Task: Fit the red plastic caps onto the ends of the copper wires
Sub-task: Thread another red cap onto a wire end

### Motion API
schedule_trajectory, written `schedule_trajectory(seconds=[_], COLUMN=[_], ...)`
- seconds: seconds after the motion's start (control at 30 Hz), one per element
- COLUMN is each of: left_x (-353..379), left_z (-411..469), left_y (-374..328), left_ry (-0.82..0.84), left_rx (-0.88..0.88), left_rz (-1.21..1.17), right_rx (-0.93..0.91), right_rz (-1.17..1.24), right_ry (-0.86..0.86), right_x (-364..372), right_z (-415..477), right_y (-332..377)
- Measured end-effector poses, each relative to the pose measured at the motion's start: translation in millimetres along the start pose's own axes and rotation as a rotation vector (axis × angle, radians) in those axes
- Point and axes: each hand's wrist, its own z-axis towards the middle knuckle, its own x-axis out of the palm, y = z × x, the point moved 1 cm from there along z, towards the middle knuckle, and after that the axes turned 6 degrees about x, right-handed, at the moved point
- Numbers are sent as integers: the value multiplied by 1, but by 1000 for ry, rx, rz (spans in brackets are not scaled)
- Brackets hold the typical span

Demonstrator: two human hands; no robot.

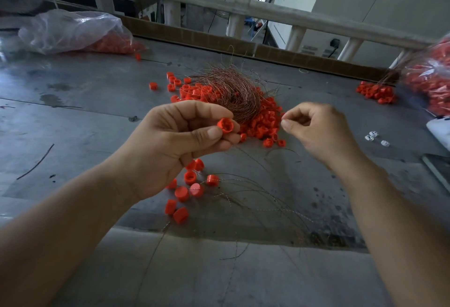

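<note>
Running back to a brown cardboard strip [292, 57] at its far edge, the grey metal worktable [73, 116] carries a nest of thin copper wires [231, 92] over a heap of red plastic caps [263, 125] mid-table. The left hand [175, 141] pinches one round red cap [225, 125]; the right hand [316, 131] presses thumb to forefinger, contents unclear.

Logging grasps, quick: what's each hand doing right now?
Left hand: fingers pinch a red cap.
Right hand: fingertips pinched together; whether they hold anything cannot be told.
</note>
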Motion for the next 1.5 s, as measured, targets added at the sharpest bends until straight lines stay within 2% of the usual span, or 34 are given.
schedule_trajectory(seconds=[0.23, 0.4, 0.47, 0.6, 0.73, 0.87, 1.13, 1.3, 1.5], left_x=[-1, -1, -2, -2, -1, -1, 1, 2, 4], left_z=[1, 1, 2, 1, 1, 1, 3, 3, 3], left_y=[-1, -1, -1, 1, 3, 4, 5, 8, 9], left_ry=[0, 13, 14, 2, -30, -40, -45, -66, -72], left_rx=[5, 3, 3, -7, -36, -62, -80, -94, -97], left_rz=[10, 31, 48, 135, 196, 226, 250, 290, 315], right_rx=[-22, -35, -22, -21, -88, -136, -154, -192, -139], right_rz=[-122, -151, -73, 285, 454, 568, 661, 563, 525], right_ry=[184, 181, 165, 224, 336, 361, 400, 367, 389], right_x=[20, 19, 13, 4, 8, 7, 7, 13, 22], right_z=[2, 3, 3, -6, -17, -23, -28, -30, -28], right_y=[-5, -5, -3, 13, 30, 39, 43, 45, 41])
